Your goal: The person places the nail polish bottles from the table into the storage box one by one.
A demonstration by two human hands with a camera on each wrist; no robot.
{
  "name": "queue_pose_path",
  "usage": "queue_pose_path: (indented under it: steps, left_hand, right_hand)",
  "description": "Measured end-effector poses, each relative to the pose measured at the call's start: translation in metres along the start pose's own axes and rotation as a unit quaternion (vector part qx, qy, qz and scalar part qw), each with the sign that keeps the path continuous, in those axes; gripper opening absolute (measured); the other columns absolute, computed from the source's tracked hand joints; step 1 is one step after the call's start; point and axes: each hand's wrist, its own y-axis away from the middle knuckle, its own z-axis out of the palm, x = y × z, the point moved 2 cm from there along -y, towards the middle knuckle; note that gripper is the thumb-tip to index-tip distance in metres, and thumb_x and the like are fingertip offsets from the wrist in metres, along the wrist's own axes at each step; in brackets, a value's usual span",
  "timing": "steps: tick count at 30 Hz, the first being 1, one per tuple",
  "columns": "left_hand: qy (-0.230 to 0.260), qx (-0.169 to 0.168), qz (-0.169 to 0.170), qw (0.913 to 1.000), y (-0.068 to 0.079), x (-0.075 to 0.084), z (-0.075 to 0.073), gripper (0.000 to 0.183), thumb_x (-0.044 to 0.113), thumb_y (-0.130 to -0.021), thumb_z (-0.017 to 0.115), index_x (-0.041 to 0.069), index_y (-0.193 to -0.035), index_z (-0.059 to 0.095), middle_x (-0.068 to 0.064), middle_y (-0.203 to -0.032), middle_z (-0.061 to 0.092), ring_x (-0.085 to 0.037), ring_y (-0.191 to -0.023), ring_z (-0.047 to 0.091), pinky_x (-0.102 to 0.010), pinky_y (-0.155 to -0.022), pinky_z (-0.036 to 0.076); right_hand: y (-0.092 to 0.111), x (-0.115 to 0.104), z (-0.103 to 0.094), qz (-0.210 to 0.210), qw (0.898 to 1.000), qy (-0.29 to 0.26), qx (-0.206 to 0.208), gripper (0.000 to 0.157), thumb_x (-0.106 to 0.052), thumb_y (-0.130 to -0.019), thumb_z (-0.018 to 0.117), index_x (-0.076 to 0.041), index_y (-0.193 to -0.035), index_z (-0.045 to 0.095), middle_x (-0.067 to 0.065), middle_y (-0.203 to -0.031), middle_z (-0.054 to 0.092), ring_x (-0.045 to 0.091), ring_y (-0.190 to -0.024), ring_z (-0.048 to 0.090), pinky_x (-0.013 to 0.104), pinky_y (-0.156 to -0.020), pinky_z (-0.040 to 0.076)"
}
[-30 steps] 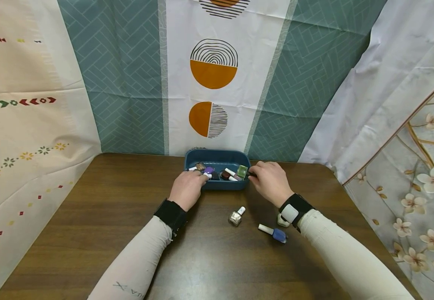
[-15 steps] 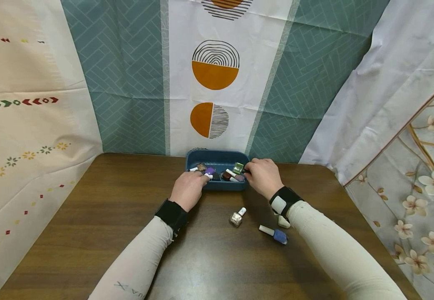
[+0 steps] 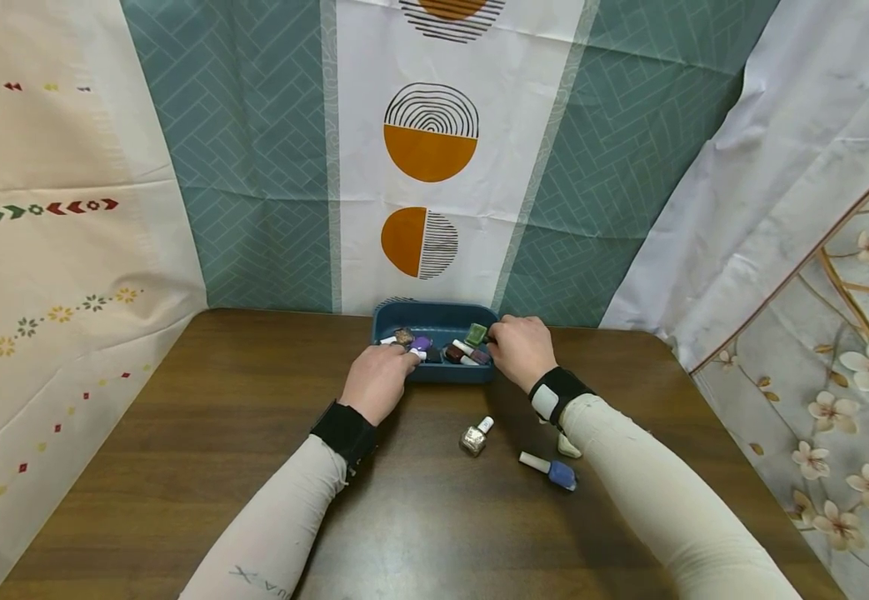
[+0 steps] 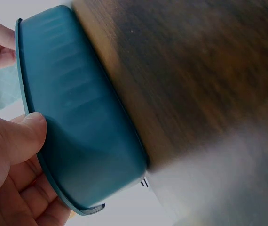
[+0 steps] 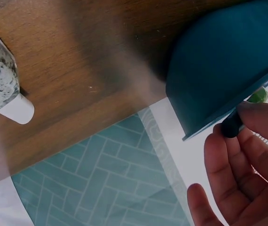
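Note:
A dark blue plastic bin point(image 3: 434, 312) stands at the table's back edge, holding several nail polish bottles, among them a purple one point(image 3: 422, 342) and a dark red one point(image 3: 453, 353). My left hand point(image 3: 377, 379) grips the bin's front rim; in the left wrist view its thumb presses on the outer wall point(image 4: 77, 103) and the fingers curl over the rim. At the bin's right end, my right hand point(image 3: 521, 350) pinches a green nail polish bottle point(image 3: 476, 335) by its black cap point(image 5: 231, 125). The green bottle is tilted over the bin's interior.
On the table lie a silver-gold glitter nail polish point(image 3: 473, 439), a blue one with a white cap point(image 3: 561, 475) and a pale bottle point(image 3: 569, 447) partly behind the right forearm. Patterned curtains hang at the back and sides of the wooden table point(image 3: 254, 450).
My right hand has moved slightly left with the green nail polish, bringing it further in over the bin. The left hand has stayed at the rim.

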Motion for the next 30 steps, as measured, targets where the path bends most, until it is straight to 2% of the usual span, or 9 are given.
queue_pose_path:
  steps: [12, 19, 30]
  left_hand:
    - [-0.003, -0.009, -0.010, 0.9999, 0.001, 0.001, 0.001, 0.017, 0.021, -0.090, 0.063, 0.020, -0.104, 0.071, 0.001, -0.088, 0.070, -0.015, -0.078, 0.060, -0.034, -0.086, 0.050]
    - [-0.002, -0.004, -0.007, 1.0000, 0.001, 0.001, 0.001, 0.017, 0.021, -0.089, 0.063, 0.020, -0.104, 0.072, 0.001, -0.089, 0.070, -0.015, -0.080, 0.062, -0.034, -0.088, 0.050]
    - [0.001, -0.006, -0.006, 1.0000, 0.000, 0.001, -0.001, 0.017, 0.020, -0.090, 0.062, 0.020, -0.103, 0.072, 0.002, -0.089, 0.070, -0.016, -0.082, 0.062, -0.035, -0.088, 0.050]
  right_hand:
    - [-0.010, -0.002, 0.012, 0.007, 0.999, 0.043, -0.014, 0.010, -0.025, -0.079, 0.073, -0.016, -0.076, 0.072, 0.003, -0.073, 0.064, 0.024, -0.070, 0.062, 0.041, -0.072, 0.047]
    - [-0.017, -0.002, 0.018, 0.003, 0.997, 0.069, -0.030, 0.017, -0.022, -0.080, 0.069, -0.018, -0.064, 0.067, 0.004, -0.068, 0.062, 0.025, -0.067, 0.060, 0.041, -0.070, 0.047]
    - [-0.024, -0.005, 0.021, -0.007, 0.996, 0.084, -0.042, 0.021, -0.014, -0.083, 0.062, -0.016, -0.062, 0.065, 0.005, -0.066, 0.063, 0.025, -0.066, 0.054, 0.040, -0.065, 0.043]
